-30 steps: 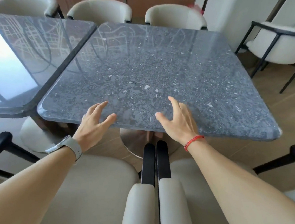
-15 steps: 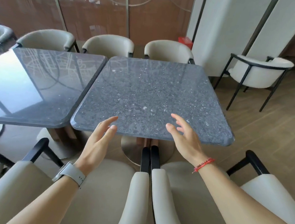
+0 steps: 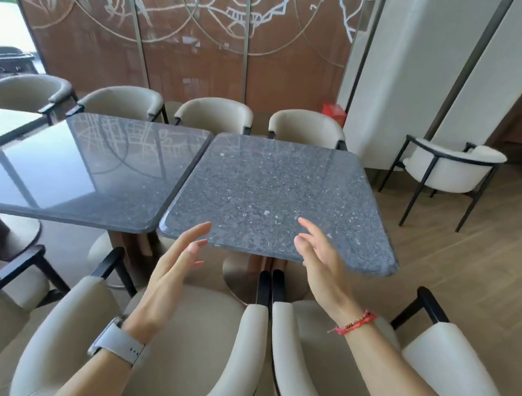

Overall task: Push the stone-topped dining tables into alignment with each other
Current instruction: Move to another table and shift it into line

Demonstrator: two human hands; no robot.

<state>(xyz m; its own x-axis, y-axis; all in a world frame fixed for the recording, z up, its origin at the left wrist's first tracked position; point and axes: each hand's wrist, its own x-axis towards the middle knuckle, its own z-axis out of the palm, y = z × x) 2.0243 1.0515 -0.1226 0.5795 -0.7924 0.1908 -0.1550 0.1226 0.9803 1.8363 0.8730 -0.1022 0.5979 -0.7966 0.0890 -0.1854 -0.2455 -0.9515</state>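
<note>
A square grey speckled stone-topped table (image 3: 273, 186) stands in front of me on a round metal base. Its left edge lies close against a second, glossier stone-topped table (image 3: 92, 164), and its near edge sits slightly nearer to me than that table's near edge. My left hand (image 3: 170, 278), with a watch on the wrist, hovers open just before the near edge, apart from the stone. My right hand (image 3: 323, 263), with a red string bracelet, is raised open over the near edge, fingers spread, holding nothing.
Two cream armchairs (image 3: 196, 343) (image 3: 427, 370) stand pushed together directly below my arms. Several more cream chairs (image 3: 307, 126) line the far side of the tables. Another armchair (image 3: 451, 170) stands alone at the right by a white pillar. A brown patterned screen closes the back.
Both hands have come off the table's near edge and pulled back toward me. The view has risen and moved away, showing more of the room and chairs.
</note>
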